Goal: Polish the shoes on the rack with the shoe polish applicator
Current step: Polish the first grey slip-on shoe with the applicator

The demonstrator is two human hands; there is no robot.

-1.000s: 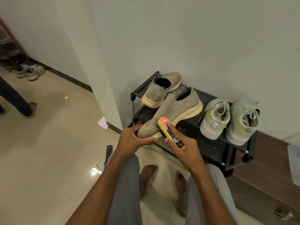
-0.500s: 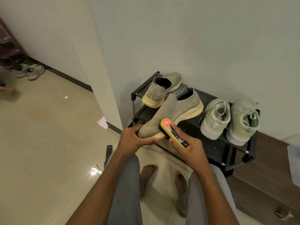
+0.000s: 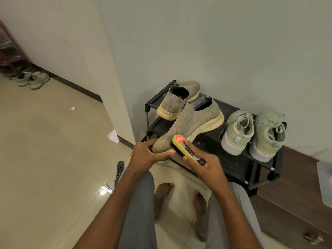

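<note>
A grey-beige knit slip-on shoe (image 3: pixel 192 124) with a cream sole lies tilted over the front of the black shoe rack (image 3: pixel 233 169). My left hand (image 3: pixel 146 155) grips its toe from the left. My right hand (image 3: pixel 206 167) holds the yellow shoe polish applicator (image 3: pixel 183 147), with the index finger stretched along its top, pressing it against the shoe's toe side. The matching slip-on (image 3: pixel 177 99) sits at the rack's back left. Two pale green lace-up sneakers (image 3: pixel 237 131) (image 3: pixel 267 135) stand on the rack's right half.
A white wall rises behind the rack, and a pillar corner stands left of it. A brown drawer unit (image 3: pixel 296 203) is at the right. On the tiled floor lie a remote control (image 3: pixel 119 169), paper scraps and a far pair of shoes (image 3: pixel 32 79). My bare feet are below.
The applicator has slid a little along the shoe's toe area under my right hand. A person's leg seen at the far left earlier has left the view.
</note>
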